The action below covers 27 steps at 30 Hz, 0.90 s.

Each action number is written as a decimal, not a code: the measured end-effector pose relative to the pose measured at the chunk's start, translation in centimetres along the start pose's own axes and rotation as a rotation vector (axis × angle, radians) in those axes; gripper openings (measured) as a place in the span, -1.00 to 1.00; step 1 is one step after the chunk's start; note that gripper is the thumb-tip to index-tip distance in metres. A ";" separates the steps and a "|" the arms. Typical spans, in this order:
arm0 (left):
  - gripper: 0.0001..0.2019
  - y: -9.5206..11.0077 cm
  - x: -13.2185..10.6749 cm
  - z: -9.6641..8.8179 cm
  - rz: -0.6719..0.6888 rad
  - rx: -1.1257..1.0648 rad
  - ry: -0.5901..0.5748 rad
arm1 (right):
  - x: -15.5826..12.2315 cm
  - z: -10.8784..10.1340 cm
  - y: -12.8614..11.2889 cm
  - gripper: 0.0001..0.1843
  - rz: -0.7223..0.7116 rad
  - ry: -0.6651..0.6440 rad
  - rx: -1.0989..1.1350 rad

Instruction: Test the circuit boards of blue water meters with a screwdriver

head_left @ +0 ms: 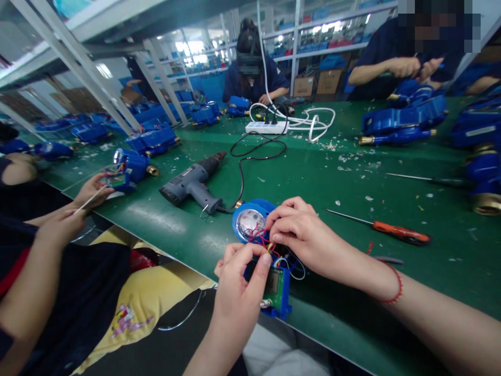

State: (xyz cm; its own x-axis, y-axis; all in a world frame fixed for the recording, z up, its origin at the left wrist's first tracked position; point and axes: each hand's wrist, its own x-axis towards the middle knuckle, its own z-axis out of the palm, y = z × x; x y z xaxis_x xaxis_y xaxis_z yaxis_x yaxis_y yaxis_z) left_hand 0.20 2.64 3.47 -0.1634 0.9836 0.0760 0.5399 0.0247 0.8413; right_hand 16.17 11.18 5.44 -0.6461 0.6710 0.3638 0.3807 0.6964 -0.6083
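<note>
In front of me on the green table is a blue water meter (247, 223) with a round clear dial. Thin red, yellow and white wires (270, 245) run from it to a green circuit board (278, 284) in a blue housing at the table's edge. My left hand (245, 277) pinches the wires between thumb and forefinger, just above the board. Closed on the wires as well, my right hand (295, 227) is beside the dial, its fingertips close to the left ones. The exact wire ends are hidden by the fingers.
A grey heat gun (193, 183) lies beyond the meter. An orange-handled screwdriver (401, 231) is to the right, near a second screwdriver (430, 178). A white power strip (266, 127) with cables sits farther back. Co-workers with blue meters (405, 117) are around the table; one works close on my left.
</note>
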 end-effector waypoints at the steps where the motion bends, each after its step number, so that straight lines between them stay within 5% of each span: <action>1: -0.83 0.0 0.1 -0.1 -0.022 -0.029 -0.010 | 0.0 0.0 0.1 -0.77 -0.001 0.008 0.013; 10: -0.83 -0.1 0.5 -1.0 -0.103 -0.198 -0.109 | -2.1 -0.3 0.2 -0.85 -0.142 0.245 -0.118; 14: -0.81 0.0 0.7 -1.2 -0.085 -0.160 -0.139 | -3.9 0.6 -0.4 -0.79 -0.360 0.191 -0.281; 20: -0.77 0.1 1.1 -1.6 -0.047 -0.126 -0.164 | -5.0 2.7 0.6 -0.73 -0.406 0.291 -0.527; 27: -0.78 0.6 2.3 -2.1 -0.049 -0.102 -0.206 | -6.1 1.6 0.8 -0.59 -0.596 0.238 -0.635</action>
State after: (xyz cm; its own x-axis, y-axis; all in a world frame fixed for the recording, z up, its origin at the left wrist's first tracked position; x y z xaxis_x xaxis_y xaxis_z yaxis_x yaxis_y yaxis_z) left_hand -1.58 4.55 5.22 -0.0094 0.9976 -0.0681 0.4476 0.0651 0.8918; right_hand 19.35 7.19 1.57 -0.7261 0.1397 0.6732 0.3657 0.9076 0.2060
